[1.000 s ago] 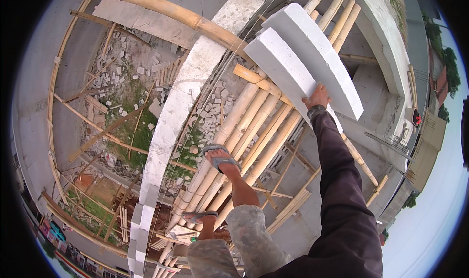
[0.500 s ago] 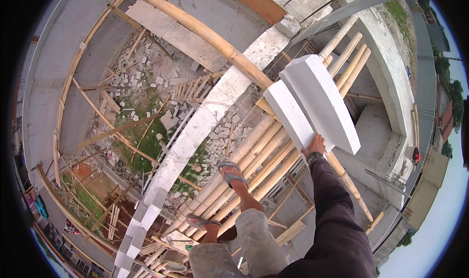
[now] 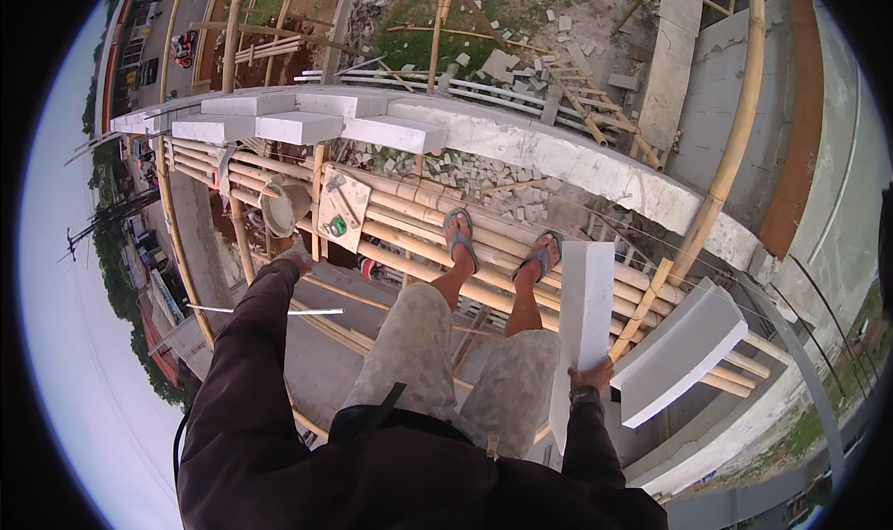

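My right hand (image 3: 593, 375) grips the side of a long white building block (image 3: 588, 293), which stands on end beside my right leg. Another white block (image 3: 684, 348) lies just to its right, across the ends of the bamboo poles. On the left my left hand (image 3: 297, 254) reaches out near the bucket (image 3: 285, 209); its fingers are too small and blurred to read. A board (image 3: 341, 195) next to the bucket carries a wooden-handled tool (image 3: 340, 208) and a small green round thing (image 3: 337, 225).
I stand in sandals on a scaffold of bamboo poles (image 3: 423, 221), with gaps and a drop below. Beyond it runs a wall top (image 3: 549, 151), with white blocks (image 3: 391, 134) along its left part. An upright bamboo pole (image 3: 735, 134) and strings cross at right. Rubble lies below.
My view has swung to the left, and my left arm has come into it. The gripped block has moved apart from the other block and now stands nearer my leg.
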{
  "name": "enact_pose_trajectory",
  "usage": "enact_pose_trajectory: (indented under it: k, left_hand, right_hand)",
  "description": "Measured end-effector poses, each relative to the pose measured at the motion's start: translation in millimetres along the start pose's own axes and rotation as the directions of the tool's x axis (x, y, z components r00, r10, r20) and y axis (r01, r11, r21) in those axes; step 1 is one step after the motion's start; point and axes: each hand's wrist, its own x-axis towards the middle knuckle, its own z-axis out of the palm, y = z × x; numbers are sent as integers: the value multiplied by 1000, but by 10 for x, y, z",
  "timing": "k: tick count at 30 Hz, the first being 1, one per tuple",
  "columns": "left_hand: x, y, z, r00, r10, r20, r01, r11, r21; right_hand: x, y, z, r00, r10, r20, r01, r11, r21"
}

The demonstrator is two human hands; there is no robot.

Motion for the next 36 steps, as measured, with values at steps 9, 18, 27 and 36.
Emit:
enact_pose_trajectory:
  k: [9,18,27,36]
  left_hand:
    - [-977,2660,-116,657,643,-394,-727,678,-106]
    - [-694,3228,520,945,323,-54,34,-260,-965]
    - [-158,2640,-4,902,-375,216,-129,-709,-693]
    - [-64,1577,-221,634,-409,657,171,-754,-634]
  right_hand:
    - [-284,-1291,-189,891,-451,52,441,833,-333]
    - [-470,-3107,-43,761,-615,208,635,637,-438]
    - [-904,-4669,885,462,-862,208,789,293,-540]
    - [-1410,-5036,1553,116,-969,219,871,-7,-491]
